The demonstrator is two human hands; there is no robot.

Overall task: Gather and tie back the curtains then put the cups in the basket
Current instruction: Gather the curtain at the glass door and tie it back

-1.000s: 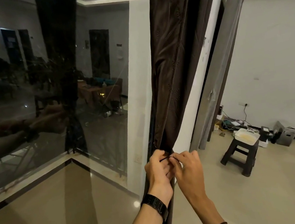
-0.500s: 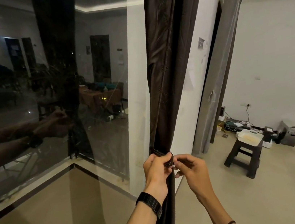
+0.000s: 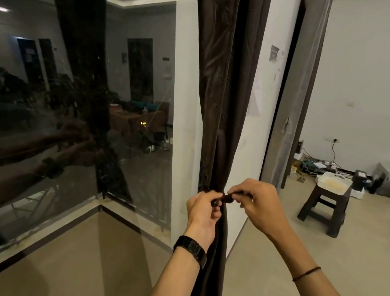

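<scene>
Dark window glass [image 3: 60, 121] at 9 o'clock, left hand [image 3: 204, 210] pinching one end of the dark tie-back [image 3: 228, 197], gathered brown curtain [image 3: 221, 94] hanging 12 to 6 o'clock, right hand [image 3: 258, 201] pinching the other end, stool [image 3: 323, 212] at 4 o'clock.

I can read nothing here: the small grey sign [image 3: 275, 53] on the wall [image 3: 247, 155] right of the curtain [image 3: 223, 68] is too tiny, and the paper sheet [image 3: 254, 102] below it is blurred.
</scene>
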